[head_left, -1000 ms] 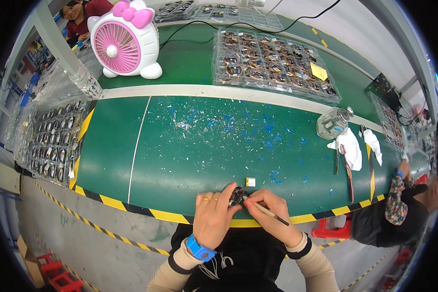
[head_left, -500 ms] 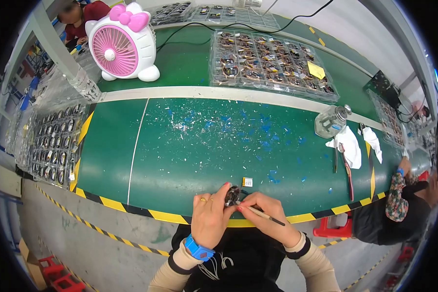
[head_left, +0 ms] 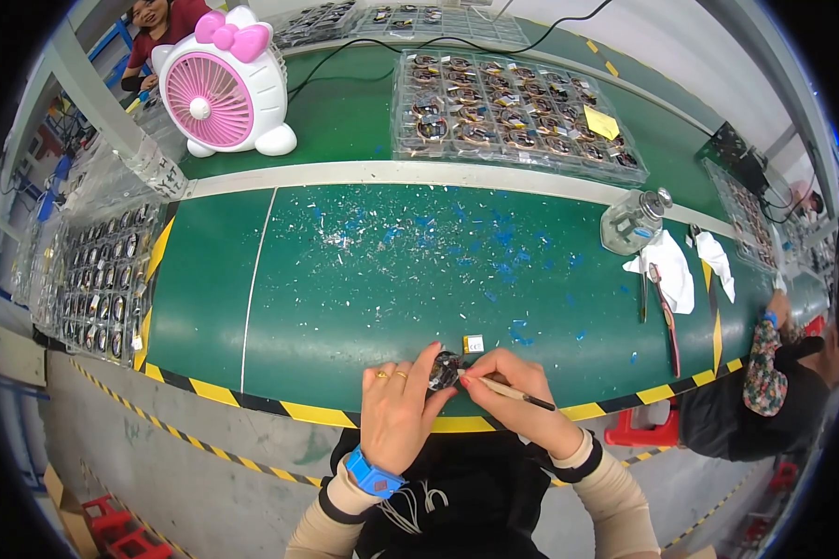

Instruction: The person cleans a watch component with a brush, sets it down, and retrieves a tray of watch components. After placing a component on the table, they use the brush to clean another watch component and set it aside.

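Near the front edge of the green bench, my left hand [head_left: 396, 410] is closed on a small round dark electronic part [head_left: 445, 371], gripped between thumb and fingers. My right hand [head_left: 517, 396] pinches a slim wooden-handled tool [head_left: 513, 392] with a dark rear end. Its tip points at the right side of the part; whether it touches cannot be made out. Just beyond both hands lies a small flat rectangular piece [head_left: 474, 344], white with a yellow edge, which looks like a battery cell.
White and blue scraps [head_left: 419, 228] litter the bench [head_left: 345, 307]. To the right are a glass bottle [head_left: 632, 224], white tissue [head_left: 671, 270] and a toothbrush [head_left: 667, 321]. Clear trays [head_left: 522, 112] of parts and a pink-white fan [head_left: 219, 93] stand behind. A co-worker [head_left: 764, 382] sits at right.
My right hand and the tool have moved slightly right and up, the tip drawing toward the part's right side. My left hand still grips the part. At the back left, a person has lifted their head.
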`<state>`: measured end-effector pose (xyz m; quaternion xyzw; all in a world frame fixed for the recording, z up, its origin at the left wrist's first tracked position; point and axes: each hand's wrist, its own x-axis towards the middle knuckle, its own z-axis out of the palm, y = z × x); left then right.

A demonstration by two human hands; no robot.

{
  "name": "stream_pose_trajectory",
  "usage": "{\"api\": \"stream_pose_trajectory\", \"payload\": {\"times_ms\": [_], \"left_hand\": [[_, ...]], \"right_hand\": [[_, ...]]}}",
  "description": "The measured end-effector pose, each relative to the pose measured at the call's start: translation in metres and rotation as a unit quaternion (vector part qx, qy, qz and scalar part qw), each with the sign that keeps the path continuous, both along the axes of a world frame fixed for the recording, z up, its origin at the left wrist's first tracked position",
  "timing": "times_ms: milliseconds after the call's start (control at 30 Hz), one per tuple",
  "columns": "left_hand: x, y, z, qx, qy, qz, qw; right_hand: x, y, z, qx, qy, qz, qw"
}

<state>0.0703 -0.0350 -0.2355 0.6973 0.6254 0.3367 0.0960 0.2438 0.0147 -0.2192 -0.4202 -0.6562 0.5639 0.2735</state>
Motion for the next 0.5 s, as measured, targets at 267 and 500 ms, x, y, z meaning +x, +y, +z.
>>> {"api": "stream_pose_trajectory", "payload": {"times_ms": [267, 500], "left_hand": [[-0.0017, 0.0026, -0.0009, 0.008, 0.011, -0.021, 1.000], [-0.0040, 0.0022, -0.0025, 0.001, -0.015, -0.027, 1.000]], "right_hand": [[-0.0026, 0.0005, -0.0082, 0.096, 0.009, 0.000, 0.995], [-0.0048, 0.0001, -0.0118, 0.158, 0.013, 0.017, 0.987]]}}
